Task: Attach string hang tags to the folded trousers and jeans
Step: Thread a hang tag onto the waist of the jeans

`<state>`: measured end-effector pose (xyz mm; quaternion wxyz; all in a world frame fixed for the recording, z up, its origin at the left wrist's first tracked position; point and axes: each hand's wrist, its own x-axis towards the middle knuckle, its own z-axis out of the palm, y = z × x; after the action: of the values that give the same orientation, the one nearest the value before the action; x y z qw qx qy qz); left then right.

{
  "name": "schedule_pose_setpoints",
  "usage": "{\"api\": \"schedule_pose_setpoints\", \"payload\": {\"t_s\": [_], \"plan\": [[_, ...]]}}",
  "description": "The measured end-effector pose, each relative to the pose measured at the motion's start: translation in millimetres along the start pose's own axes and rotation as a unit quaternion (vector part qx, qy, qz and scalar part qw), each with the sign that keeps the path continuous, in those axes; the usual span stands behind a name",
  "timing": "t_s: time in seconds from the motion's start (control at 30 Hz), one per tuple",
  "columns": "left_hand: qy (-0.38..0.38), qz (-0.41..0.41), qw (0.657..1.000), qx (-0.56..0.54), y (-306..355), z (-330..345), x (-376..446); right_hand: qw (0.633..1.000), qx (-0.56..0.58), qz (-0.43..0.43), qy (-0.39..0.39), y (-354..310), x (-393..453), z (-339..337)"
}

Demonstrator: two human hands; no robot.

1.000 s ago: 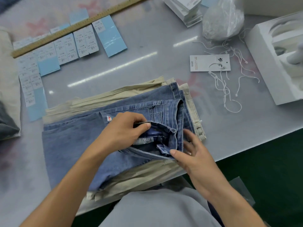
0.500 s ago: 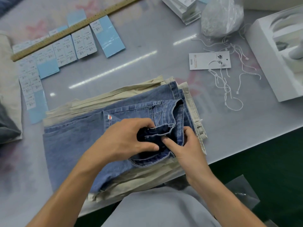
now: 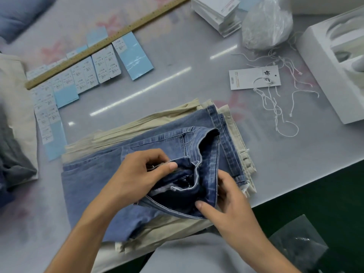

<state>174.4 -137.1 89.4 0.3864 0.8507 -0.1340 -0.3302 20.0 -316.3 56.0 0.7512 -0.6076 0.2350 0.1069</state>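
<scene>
Glossy pale grey tabletop [image 3: 197, 56] carries a stack of beige trousers [image 3: 149, 125] with folded blue denim jeans [image 3: 88, 184] on top. Half a second on, the waistband gapes wider — left hand [image 3: 136, 178] pinching the inner fly edge, right hand [image 3: 226, 201] gripping the rim — probably hunting a loop. White card hang tag [image 3: 254, 77] and loose white strings [image 3: 275, 107] lie apart, untouched.

Both forearms reach forward, bare. Left hand [image 3: 137, 178] is curled, thumb pressed against its fingertips in a pinching grip. Right hand [image 3: 226, 201] has its thumb extended leftward, fingers bent behind.
</scene>
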Motion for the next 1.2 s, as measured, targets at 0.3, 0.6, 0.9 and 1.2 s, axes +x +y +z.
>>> {"api": "schedule_pose_setpoints", "payload": {"t_s": [0.3,0.6,0.9,1.2], "plan": [[0.047,0.103,0.91,0.399,31.2,15.9,-9.6,0.984,0.164,0.043,0.049,-6.5,5.0,-2.5],[0.03,-0.029,0.993,0.106,3.2,-4.5,-5.2,0.94,0.325,0.088,0.048,-8.8,14.8,-6.4],[-0.045,0.023,0.993,-0.111,0.8,-4.3,-19.1,0.983,0.18,0.015,0.012,-12.2,7.3,-3.3],[-0.179,0.148,0.972,0.032,0.5,-20.6,-34.9,0.917,-0.367,-0.153,-0.022,-22.5,-4.3,-48.2]]}}
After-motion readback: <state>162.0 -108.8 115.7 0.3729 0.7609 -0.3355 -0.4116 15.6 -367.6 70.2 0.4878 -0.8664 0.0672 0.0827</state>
